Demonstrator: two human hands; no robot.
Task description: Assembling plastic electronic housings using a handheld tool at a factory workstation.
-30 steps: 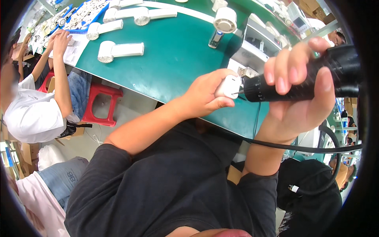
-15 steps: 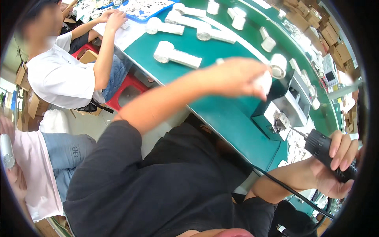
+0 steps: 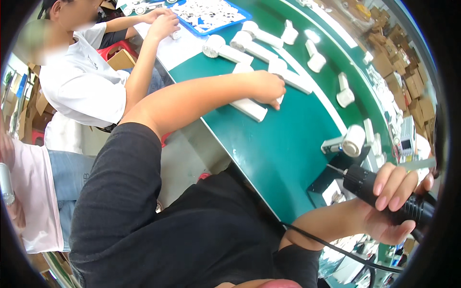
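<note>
In my right hand (image 3: 389, 197) is a black electric screwdriver (image 3: 362, 182), its thin bit pointing left over a black and silver box (image 3: 321, 183). My fingers wrap its barrel, and a black cable (image 3: 331, 245) runs below the wrist. My left arm reaches across the green table. The left hand (image 3: 269, 89) is closed, with a small white part (image 3: 280, 99) showing at its fingertips; most of that part is hidden. Beneath and beside this hand lies a white device with a flat handle (image 3: 249, 109), its round head partly covered by the arm.
Several similar white devices (image 3: 295, 80) lie farther back, some on the green strip behind a white rail (image 3: 331, 110). A blue tray (image 3: 245, 14) of small white parts stands at the far left. A person in a white shirt (image 3: 86, 77) works at left; another in pink (image 3: 41, 192) is nearer.
My left hand has swung left from beside the box to the white device, the small white part in its fingers. The screwdriver has lifted from the box and shifted left. The view has turned slightly.
</note>
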